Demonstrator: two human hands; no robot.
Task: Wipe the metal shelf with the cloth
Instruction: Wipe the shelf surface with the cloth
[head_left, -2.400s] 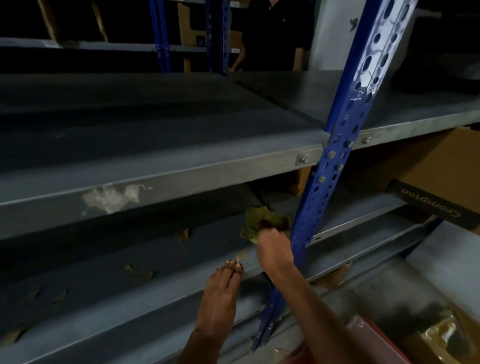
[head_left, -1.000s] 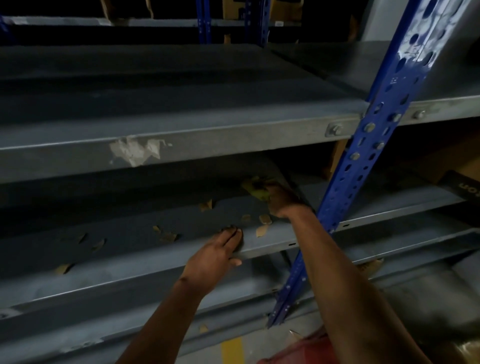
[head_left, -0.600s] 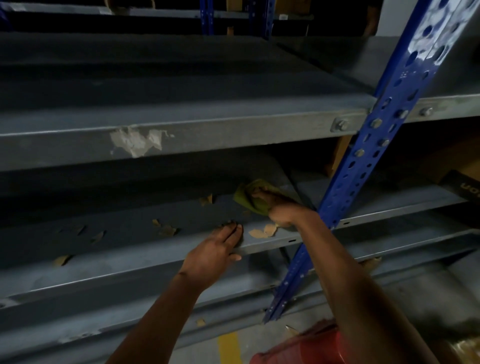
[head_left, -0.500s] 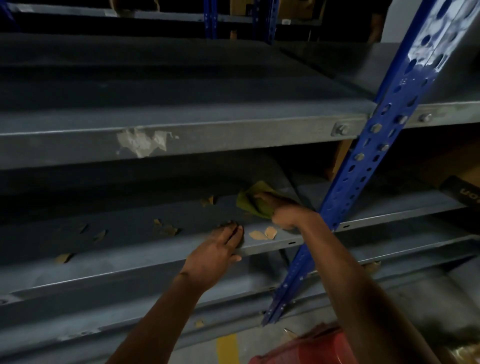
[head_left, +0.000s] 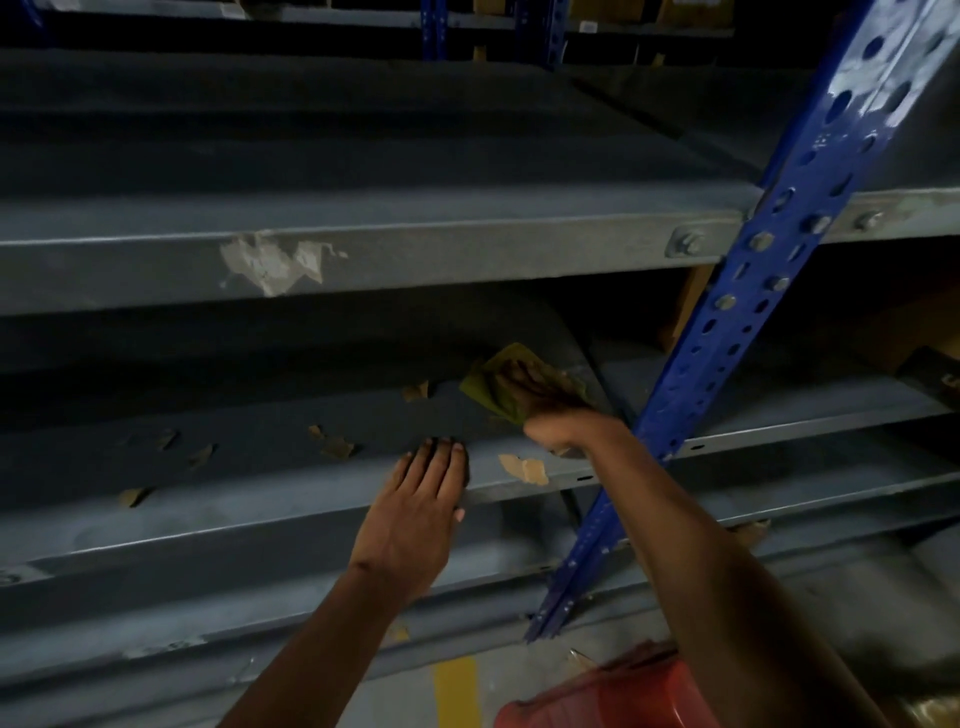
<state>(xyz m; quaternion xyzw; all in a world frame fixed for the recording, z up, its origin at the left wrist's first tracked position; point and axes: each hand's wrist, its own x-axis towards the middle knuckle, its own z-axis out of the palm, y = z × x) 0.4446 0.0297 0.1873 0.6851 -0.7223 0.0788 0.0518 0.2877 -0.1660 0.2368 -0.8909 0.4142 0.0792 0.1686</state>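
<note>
While the person is leaning in toward the racking, a red plastic item (head_left: 613, 696) is sitting nearest, at the bottom edge, over a floor marked with a yellow stripe (head_left: 456, 688). Next out, the left hand (head_left: 415, 519) is lying flat and open, fingers together, on the front lip of the metal shelf (head_left: 208, 519), gripping nothing; it is probably serving as a brace so the body can reach inward. Just beyond, the right hand (head_left: 540, 405) is pressing down with spread fingers on the cloth (head_left: 498, 384), an olive-yellow, soft, rumpled rag lying flat on the shelf deck close to the blue upright (head_left: 727, 343). That post is painted steel, perforated with rows of holes and bolted to the shelves. Torn tan scraps (head_left: 524, 469), papery and curled, are lying scattered on the smooth, dull grey deck, and the wiping is apparently gathering them. Farther up, the upper shelf (head_left: 467, 208) is showing a folded sheet-metal edge bearing a pale torn label remnant (head_left: 270, 262). Beyond it, more racking is fading into darkness.
</note>
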